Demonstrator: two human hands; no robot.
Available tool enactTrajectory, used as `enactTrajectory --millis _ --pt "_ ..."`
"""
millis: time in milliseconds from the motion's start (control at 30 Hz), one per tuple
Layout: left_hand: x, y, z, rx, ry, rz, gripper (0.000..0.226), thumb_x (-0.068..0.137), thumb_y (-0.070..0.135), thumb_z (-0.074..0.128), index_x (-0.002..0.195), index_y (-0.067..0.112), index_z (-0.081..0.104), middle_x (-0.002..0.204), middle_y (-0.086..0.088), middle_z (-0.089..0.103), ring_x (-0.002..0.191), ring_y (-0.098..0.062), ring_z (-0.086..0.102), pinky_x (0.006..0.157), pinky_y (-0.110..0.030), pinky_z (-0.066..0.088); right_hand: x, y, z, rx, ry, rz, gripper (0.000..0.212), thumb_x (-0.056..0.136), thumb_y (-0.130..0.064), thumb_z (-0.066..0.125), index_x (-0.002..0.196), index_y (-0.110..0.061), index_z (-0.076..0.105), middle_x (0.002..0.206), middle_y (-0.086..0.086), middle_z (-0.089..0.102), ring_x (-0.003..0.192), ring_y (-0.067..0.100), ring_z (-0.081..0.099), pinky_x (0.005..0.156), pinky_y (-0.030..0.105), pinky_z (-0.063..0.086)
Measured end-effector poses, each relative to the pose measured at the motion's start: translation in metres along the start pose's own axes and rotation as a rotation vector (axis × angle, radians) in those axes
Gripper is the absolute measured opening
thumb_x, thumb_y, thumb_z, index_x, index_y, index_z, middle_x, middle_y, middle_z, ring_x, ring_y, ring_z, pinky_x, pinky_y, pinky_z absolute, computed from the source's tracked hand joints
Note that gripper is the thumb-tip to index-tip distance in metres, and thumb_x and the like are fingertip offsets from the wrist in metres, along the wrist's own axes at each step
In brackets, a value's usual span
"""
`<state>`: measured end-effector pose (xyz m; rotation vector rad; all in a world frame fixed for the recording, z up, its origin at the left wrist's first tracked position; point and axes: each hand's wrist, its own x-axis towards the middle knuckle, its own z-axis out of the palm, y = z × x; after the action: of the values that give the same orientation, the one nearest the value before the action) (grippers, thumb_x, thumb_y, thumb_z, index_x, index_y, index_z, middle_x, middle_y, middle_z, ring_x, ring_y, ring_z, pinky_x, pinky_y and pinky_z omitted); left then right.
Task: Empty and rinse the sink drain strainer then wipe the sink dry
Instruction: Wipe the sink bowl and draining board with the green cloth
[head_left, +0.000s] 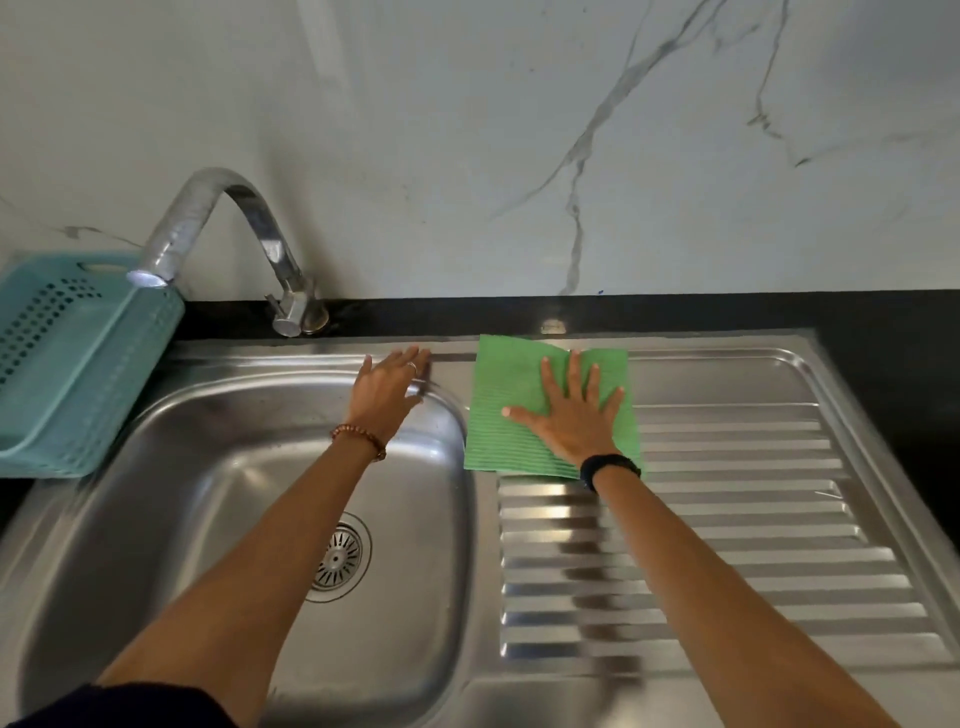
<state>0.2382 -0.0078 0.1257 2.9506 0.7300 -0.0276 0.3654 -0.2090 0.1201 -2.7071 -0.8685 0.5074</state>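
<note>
The steel sink bowl (218, 467) holds its round drain strainer (338, 557) seated in the drain, partly hidden by my left forearm. A green ribbed cloth (506, 379) lies flat at the far left end of the ridged drainboard (753, 519). My right hand (569, 410) presses on the cloth with fingers spread and straight. My left hand (387, 387) rests flat, fingers straight, on the far right rim of the bowl, beside the cloth and apart from it.
A curved chrome tap (228, 228) stands behind the bowl, its spout out over the left side. A teal perforated basket (78, 364) sits at the bowl's left edge. Black countertop (675, 312) runs along the marble wall behind the sink.
</note>
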Motion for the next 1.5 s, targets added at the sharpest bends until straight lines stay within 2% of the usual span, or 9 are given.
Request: enactTrajectory --millis 333,467,633,800,1067,1167,1300,1400,1500 --pt "0.013 0.003 0.001 0.014 0.047 -0.001 0.060 0.085 0.014 0.062 0.140 0.014 0.038 0.143 -0.009 0.045 0.120 -0.032 0.052 0.103 -0.039 0.038 0.010 -0.043 0.044 -0.127 0.226 0.015 0.089 0.081 -0.076 0.020 0.149 -0.021 0.005 0.156 0.024 -0.004 0.142 0.046 -0.003 0.103 0.070 -0.012" --pt "0.014 0.005 0.000 0.021 0.033 -0.076 0.031 0.085 0.018 0.063 0.113 0.006 0.061 0.118 -0.013 0.061 0.103 -0.032 0.059 0.090 -0.036 0.044 0.013 -0.063 0.050 -0.193 0.200 -0.170 0.060 0.096 -0.050 0.021 0.149 -0.025 0.007 0.158 0.018 -0.004 0.143 0.045 -0.002 0.102 0.074 -0.007" --pt "0.012 0.010 -0.005 -0.038 0.050 -0.108 0.024 0.085 0.021 0.064 0.103 0.005 0.066 0.108 -0.014 0.066 0.097 -0.032 0.062 0.082 -0.037 0.048 0.015 -0.067 0.050 -0.310 0.111 -0.433 0.057 0.098 -0.037 0.027 0.149 -0.027 0.003 0.160 0.002 -0.003 0.144 0.040 -0.003 0.102 0.075 -0.004" --pt "0.010 0.017 -0.006 -0.020 0.016 -0.135 0.038 0.087 0.021 0.062 0.120 0.004 0.055 0.119 -0.014 0.062 0.106 -0.034 0.059 0.097 -0.042 0.045 0.010 -0.049 0.041 -0.345 0.053 -0.585 0.056 0.099 -0.036 0.024 0.149 -0.026 0.001 0.160 -0.005 0.001 0.147 0.026 -0.001 0.107 0.069 -0.005" --pt "0.002 0.044 -0.001 0.183 -0.044 -0.190 0.064 0.092 0.003 0.048 0.147 0.008 0.015 0.154 -0.012 0.023 0.142 -0.026 0.022 0.115 -0.058 0.013 0.012 0.039 0.001 -0.150 0.093 -0.346 0.047 0.100 -0.036 0.020 0.147 -0.037 0.012 0.158 -0.013 0.008 0.147 0.015 0.004 0.115 0.057 -0.008" --pt "-0.008 0.053 0.000 0.010 -0.059 -0.230 0.066 0.093 0.007 0.046 0.148 0.006 0.009 0.158 -0.011 0.008 0.145 -0.025 0.014 0.115 -0.057 0.012 0.007 0.061 -0.006 -0.151 0.130 -0.263 0.048 0.101 -0.036 0.020 0.147 -0.037 0.011 0.158 -0.013 0.010 0.147 0.014 0.005 0.116 0.057 -0.005" --pt "-0.033 0.082 0.006 -0.319 0.063 -0.031 0.057 0.096 0.006 0.038 0.147 0.004 0.011 0.158 -0.012 0.007 0.146 -0.023 0.004 0.119 -0.049 0.009 -0.006 0.054 -0.002 -0.138 0.169 -0.057 0.049 0.101 -0.037 0.020 0.148 -0.032 0.010 0.159 -0.007 0.007 0.147 0.019 0.004 0.113 0.062 0.000" --pt "-0.039 0.117 0.006 -0.611 -0.150 0.052 0.066 0.096 0.024 0.044 0.148 0.007 0.007 0.158 -0.011 0.001 0.146 -0.023 0.000 0.120 -0.044 0.002 -0.018 0.042 0.005 -0.114 0.159 0.029 0.050 0.100 -0.037 0.021 0.149 -0.031 0.009 0.160 -0.004 0.003 0.147 0.022 0.001 0.110 0.065 -0.001" --pt "-0.035 0.131 0.014 -0.488 -0.342 0.072 0.087 0.090 0.045 0.049 0.148 0.007 -0.004 0.158 -0.011 -0.008 0.146 -0.024 -0.007 0.117 -0.043 -0.004 -0.027 0.051 0.003 -0.155 0.110 -0.093 0.049 0.100 -0.036 0.023 0.148 -0.036 0.008 0.159 -0.006 0.003 0.147 0.021 0.000 0.111 0.064 -0.001"
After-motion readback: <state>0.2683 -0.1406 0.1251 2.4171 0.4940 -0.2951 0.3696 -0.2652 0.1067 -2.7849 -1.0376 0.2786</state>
